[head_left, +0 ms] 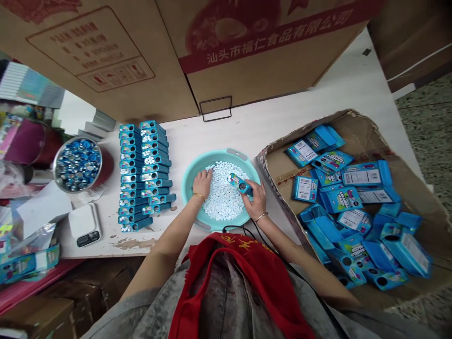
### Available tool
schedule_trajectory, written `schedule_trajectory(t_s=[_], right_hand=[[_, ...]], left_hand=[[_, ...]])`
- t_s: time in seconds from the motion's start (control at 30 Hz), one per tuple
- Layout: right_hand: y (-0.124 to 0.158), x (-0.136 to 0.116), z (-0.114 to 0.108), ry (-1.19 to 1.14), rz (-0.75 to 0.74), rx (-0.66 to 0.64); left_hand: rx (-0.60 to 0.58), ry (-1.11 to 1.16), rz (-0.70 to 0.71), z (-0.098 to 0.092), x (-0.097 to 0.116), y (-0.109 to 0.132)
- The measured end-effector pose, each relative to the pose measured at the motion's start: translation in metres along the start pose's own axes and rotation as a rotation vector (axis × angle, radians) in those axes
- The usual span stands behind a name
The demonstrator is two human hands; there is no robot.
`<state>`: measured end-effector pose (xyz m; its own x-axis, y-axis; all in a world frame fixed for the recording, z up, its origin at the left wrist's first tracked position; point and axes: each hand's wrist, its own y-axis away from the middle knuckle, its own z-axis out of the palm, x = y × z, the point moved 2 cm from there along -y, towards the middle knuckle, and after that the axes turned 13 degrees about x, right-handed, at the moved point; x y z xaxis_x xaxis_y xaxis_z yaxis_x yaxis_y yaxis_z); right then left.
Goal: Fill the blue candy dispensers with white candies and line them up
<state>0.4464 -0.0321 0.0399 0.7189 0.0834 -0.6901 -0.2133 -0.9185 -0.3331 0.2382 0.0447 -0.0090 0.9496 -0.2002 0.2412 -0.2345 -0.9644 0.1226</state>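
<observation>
A teal plastic basin [197, 165] sits in front of me, filled with small white candies [224, 197]. My left hand [202, 183] reaches into the left side of the pile, fingers curled down among the candies. My right hand [255, 200] grips a small blue box [239, 183] over the basin's right side. Two neat rows of the same blue boxes [144, 175] lie stacked to the left of the basin.
A torn cardboard tray [356, 123] at right holds several loose blue boxes. A metal bowl [78, 164] of blue pieces and a white scale [84, 225] stand at left. Large cardboard cartons [247, 61] line the back of the white table [268, 120].
</observation>
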Motion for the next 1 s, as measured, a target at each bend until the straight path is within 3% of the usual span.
schedule_trajectory(t_s=[0.2,0.37,0.47,0.57,0.7,0.83,1.0], right_hand=[[-0.024,0.001,0.028,-0.049,-0.036,0.077],[-0.029,-0.001,0.031,-0.092,-0.006,0.087],[-0.03,-0.001,0.028,-0.163,0.086,0.077],[-0.034,0.0,0.02,-0.295,0.227,0.064],[-0.041,0.0,-0.007,-0.373,0.243,0.052],[-0.044,-0.003,-0.03,-0.258,0.105,0.012],[-0.039,-0.014,-0.027,-0.145,-0.059,-0.082]], left_hand=[[-0.07,0.055,0.101,0.015,-0.002,-0.011],[-0.178,0.224,0.264,0.023,0.021,0.017],[-0.213,0.405,0.244,0.026,0.036,0.033],[-0.238,0.622,0.221,0.019,0.036,0.04],[-0.196,0.769,0.221,-0.013,0.015,0.042],[-0.126,0.767,0.285,-0.069,-0.008,0.044],[-0.133,0.669,0.4,-0.138,-0.008,0.041]])
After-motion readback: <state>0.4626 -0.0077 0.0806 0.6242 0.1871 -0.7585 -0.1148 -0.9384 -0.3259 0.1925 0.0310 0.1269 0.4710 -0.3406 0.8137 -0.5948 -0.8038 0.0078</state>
